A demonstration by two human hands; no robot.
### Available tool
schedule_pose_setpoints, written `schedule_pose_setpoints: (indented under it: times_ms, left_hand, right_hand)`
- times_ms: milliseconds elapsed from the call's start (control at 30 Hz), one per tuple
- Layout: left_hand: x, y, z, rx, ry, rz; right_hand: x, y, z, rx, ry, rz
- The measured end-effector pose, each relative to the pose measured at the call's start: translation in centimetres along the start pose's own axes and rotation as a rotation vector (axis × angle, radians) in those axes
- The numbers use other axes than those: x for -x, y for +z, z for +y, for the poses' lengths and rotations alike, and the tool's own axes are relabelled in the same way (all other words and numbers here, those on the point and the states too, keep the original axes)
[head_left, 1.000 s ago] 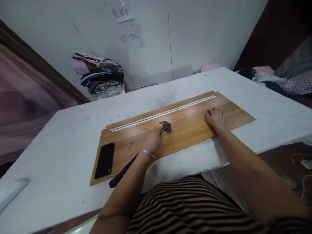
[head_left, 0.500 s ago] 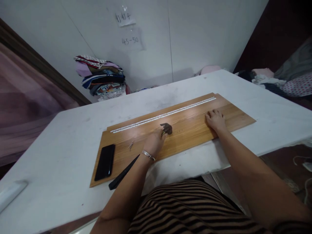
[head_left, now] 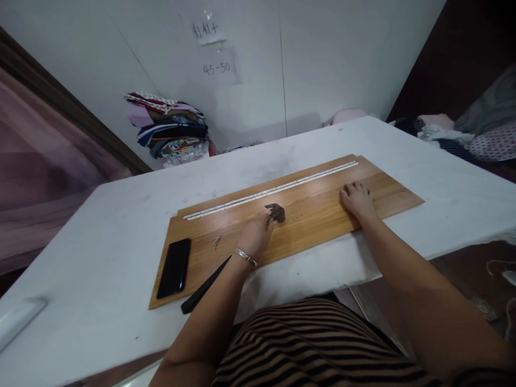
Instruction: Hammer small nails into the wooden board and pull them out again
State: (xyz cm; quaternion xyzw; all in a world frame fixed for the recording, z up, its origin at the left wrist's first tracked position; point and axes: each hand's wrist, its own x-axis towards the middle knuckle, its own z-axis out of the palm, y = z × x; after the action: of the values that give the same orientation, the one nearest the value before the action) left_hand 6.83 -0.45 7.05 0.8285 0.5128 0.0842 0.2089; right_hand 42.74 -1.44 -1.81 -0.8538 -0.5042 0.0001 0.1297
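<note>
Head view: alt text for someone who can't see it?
The left hand grips a hammer near its head, over a wooden board on which the right hand rests flat. A black phone also lies on it.

Forearms are bare; a thin silver bracelet [head_left: 245,257] sits behind the left hand [head_left: 255,236]; a brown-and-black striped garment [head_left: 306,344] fills the lower centre.

Hammer [head_left: 276,212] shaft hidden under L hand [head_left: 253,236].

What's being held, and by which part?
The left hand grips the hammer on its handle, close behind the head; the right hand lies flat on the board.
</note>
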Motion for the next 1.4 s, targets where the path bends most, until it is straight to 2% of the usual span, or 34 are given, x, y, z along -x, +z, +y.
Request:
schedule_pose_setpoints:
  times_ms: [233,500,733,1000,1233,1400]
  left_hand:
    - [0.07,-0.56,0.22,-0.046,-0.038,0.0]
    - [-0.04,0.12,-0.12,0.011,0.005,0.019]
    - [0.0,-0.48,0.3,-0.054,-0.059,-0.009]
    - [0.26,0.19,0.22,0.012,-0.003,0.006]
    - [0.09,-0.59,0.57,-0.072,-0.074,-0.015]
    - [-0.04,0.05,0.25,-0.037,-0.04,-0.004]
  right_hand:
    - [-0.01,0.22,0.07,-0.012,-0.004,0.027]
    - [-0.02,0.15,0.06,-0.002,-0.004,0.026]
    - [-0.09,0.23,0.19,-0.008,-0.006,0.023]
    - [-0.14,0.23,0.21,0.0,-0.007,0.013]
    - [-0.21,0.51,0.42,0.007,-0.015,0.026]
    - [-0.34,0.88,0.67,0.002,-0.02,0.042]
